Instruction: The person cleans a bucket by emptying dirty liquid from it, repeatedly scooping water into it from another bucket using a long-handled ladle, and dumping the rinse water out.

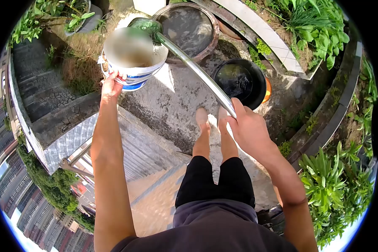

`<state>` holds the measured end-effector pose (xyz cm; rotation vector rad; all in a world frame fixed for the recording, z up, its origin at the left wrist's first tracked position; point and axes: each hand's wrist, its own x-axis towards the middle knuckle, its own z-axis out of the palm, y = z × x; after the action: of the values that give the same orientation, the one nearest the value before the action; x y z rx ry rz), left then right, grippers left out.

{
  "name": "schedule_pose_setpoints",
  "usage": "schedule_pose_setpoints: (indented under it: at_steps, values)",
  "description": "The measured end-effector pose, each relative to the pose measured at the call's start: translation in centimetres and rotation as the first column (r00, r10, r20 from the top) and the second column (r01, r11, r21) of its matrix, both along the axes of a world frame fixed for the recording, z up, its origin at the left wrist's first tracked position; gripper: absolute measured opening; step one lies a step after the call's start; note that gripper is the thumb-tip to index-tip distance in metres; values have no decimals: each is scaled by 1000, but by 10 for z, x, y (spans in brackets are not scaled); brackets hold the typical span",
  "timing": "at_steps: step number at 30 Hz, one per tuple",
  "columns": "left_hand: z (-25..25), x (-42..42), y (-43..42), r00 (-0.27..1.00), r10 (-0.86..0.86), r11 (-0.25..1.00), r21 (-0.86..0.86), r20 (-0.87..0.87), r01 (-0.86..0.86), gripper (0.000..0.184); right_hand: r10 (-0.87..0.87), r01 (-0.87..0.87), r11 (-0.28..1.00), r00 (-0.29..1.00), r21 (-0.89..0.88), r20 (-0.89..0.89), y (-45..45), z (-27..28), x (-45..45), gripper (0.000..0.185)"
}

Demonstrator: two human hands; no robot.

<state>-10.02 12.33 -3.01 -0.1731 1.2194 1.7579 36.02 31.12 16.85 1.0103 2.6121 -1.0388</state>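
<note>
My left hand (111,86) is closed on the near side of a white bucket (145,74) with blue bands, which tilts at the upper left. A blurred patch hides most of what is inside it. In my right hand (251,130) is the lower end of a shiny metal pole (193,67). The pole runs up and left to a green mesh net (147,27), which lies at the bucket's far rim, partly over its mouth. Whether the net holds anything is hidden by the blur.
A round stone-like basin (216,37) of dark water stands beyond the bucket. Right of it is a black tub (256,98) with water, an orange object (267,90) behind it. Curved planter edges (277,46) and plants border the right. Steps (50,98) lie left, a metal railing (77,161) lower left.
</note>
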Motion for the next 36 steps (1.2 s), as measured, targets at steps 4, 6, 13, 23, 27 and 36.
schedule_pose_setpoints:
  at_steps: [4, 6, 13, 23, 27, 36]
  values:
    - [5, 0, 5, 999, 51, 997, -62, 2, -51, 11, -48, 48, 998, 999, 43, 0, -12, -13, -6, 48]
    - [5, -5, 6, 999, -4, 998, -65, -38, 1, 12, -103, 105, 992, 994, 73, -38, -15, -17, -5, 50]
    - [6, -12, 17, 1000, 23, 995, -97, -16, -24, 14, -509, 404, 678, 861, -614, 4, -24, -11, 65, 34]
    - [6, -18, 44, 999, 49, 990, -134, -14, -50, 9, -580, 688, 657, 722, -308, 377, -70, -32, 236, 25]
    - [12, -16, 70, 996, -3, 963, -270, -85, -20, 9, -512, 597, 790, 766, -135, 390, -77, -68, 243, 27]
    - [25, 9, 154, 950, -127, 870, -493, -285, -32, 7, -422, 585, 805, 680, -97, 599, -74, -127, 237, 36]
